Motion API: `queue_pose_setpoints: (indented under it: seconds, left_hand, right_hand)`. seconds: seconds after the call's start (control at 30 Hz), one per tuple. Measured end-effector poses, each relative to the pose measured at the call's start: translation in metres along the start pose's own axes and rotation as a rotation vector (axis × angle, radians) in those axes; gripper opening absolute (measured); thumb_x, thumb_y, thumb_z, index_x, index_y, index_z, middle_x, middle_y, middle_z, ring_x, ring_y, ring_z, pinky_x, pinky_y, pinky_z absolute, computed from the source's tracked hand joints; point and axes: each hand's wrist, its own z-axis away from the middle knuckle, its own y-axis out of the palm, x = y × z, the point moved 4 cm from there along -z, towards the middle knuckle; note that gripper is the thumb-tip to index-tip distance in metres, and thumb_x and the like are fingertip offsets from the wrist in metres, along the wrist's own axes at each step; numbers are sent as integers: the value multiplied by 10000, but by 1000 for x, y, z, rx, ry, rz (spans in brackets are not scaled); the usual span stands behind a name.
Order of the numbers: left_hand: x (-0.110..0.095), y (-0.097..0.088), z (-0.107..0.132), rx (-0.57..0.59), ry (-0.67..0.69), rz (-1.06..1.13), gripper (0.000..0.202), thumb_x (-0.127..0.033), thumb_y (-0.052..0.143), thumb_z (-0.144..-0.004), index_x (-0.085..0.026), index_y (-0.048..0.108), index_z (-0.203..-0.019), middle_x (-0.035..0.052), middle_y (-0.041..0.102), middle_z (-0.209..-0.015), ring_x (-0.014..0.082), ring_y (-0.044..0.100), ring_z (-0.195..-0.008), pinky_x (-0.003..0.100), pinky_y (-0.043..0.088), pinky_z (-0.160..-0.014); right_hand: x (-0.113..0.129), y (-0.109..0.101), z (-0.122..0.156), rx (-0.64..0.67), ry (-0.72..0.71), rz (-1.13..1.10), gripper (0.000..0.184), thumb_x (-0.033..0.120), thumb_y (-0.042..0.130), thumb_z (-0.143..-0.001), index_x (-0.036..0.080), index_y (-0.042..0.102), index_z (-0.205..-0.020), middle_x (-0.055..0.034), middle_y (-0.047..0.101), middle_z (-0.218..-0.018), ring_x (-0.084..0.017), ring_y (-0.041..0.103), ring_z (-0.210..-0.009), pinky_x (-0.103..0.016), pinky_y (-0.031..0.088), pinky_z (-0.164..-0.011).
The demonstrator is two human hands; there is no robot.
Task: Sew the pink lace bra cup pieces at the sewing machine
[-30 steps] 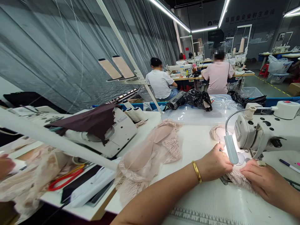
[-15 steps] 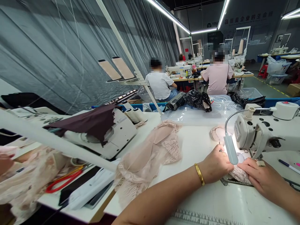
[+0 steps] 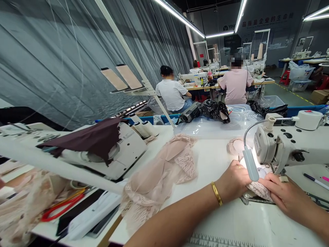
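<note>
At the needle area of a white sewing machine (image 3: 290, 140), both my hands work on a pale pink lace bra (image 3: 260, 190). My left hand (image 3: 234, 180), with a gold bangle at its wrist, has its fingers curled on the bra's left part. On the right, my right hand (image 3: 286, 195) grips the lace edge, its fingers bent and close together. A grey lamp head (image 3: 250, 164) hides the needle and some of my left fingertips. Behind my left hand, a padded part (image 3: 235, 146) of pink lace material lies on the table.
Another pink lace bra (image 3: 164, 168) lies left of my forearm. Red-handled scissors (image 3: 61, 207) and a covered second machine (image 3: 120, 151) are further left. A thread stand (image 3: 136, 90) rises there. A pen (image 3: 315, 181) lies at right, a ruler (image 3: 218, 240) in front. Two people sit ahead.
The whole view has shifted slightly, so things appear a little further left. Both hands stay on the lace bra beneath the lamp, with little visible movement.
</note>
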Motion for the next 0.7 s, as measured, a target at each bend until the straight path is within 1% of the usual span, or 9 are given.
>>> queue_pose_setpoints:
  seconds: [0.07, 0.1, 0.2, 0.33, 0.47, 0.57, 0.7]
  left_hand:
    - [1, -1, 0, 7, -26, 46, 73, -158, 626, -963, -200, 681, -940, 26, 752, -887, 184, 671, -854, 357, 422, -942]
    - [1, -1, -1, 9, -38, 71, 74, -159, 624, -964, -200, 679, -938, 21, 753, -878, 184, 675, -853, 354, 420, -941]
    - [3, -2, -2, 7, -81, 152, 110, -158, 625, -955, -197, 654, -856, -6, 731, -808, 171, 664, -809, 344, 417, -923]
    - [6, -2, -2, 24, -142, 260, 187, -148, 633, -936, -191, 601, -756, -31, 708, -764, 147, 643, -772, 329, 420, -916]
    - [8, 1, 0, 31, -173, 323, 158, -134, 636, -929, -191, 623, -782, -24, 759, -869, 148, 676, -831, 325, 421, -906]
    - [9, 2, 0, 24, -179, 353, 138, -136, 637, -938, -189, 643, -811, -13, 783, -957, 157, 697, -892, 326, 424, -900]
    - [9, 1, -1, 33, -171, 353, 135, -144, 653, -937, -192, 643, -812, -25, 776, -951, 154, 694, -901, 324, 430, -897]
  right_hand:
    - [3, -3, -3, -7, -20, 22, 612, 78, 339, -1036, 317, 430, -1592, -40, 691, -992, -183, 587, -629, -313, 502, -570]
    - [5, -4, -4, -10, -24, 28, 624, 75, 341, -1036, 323, 410, -1605, -30, 677, -963, -185, 583, -630, -316, 496, -574]
    - [8, -8, -6, -28, -35, 35, 633, 59, 355, -1021, 323, 419, -1593, -18, 653, -936, -193, 579, -652, -329, 490, -609]
    - [12, -11, -8, -87, -82, 76, 634, 31, 357, -989, 283, 459, -1562, -31, 667, -948, -206, 580, -685, -353, 476, -673]
    - [15, -13, -12, -136, -110, 145, 617, 18, 358, -974, 247, 482, -1534, -27, 653, -884, -211, 544, -651, -351, 451, -680]
    - [17, -16, -15, -161, -114, 157, 569, 24, 368, -978, 236, 510, -1486, -34, 652, -894, -206, 523, -640, -338, 448, -681]
    - [18, -15, -15, -154, -122, 162, 597, 19, 353, -987, 219, 462, -1539, -40, 675, -892, -222, 524, -658, -350, 465, -714]
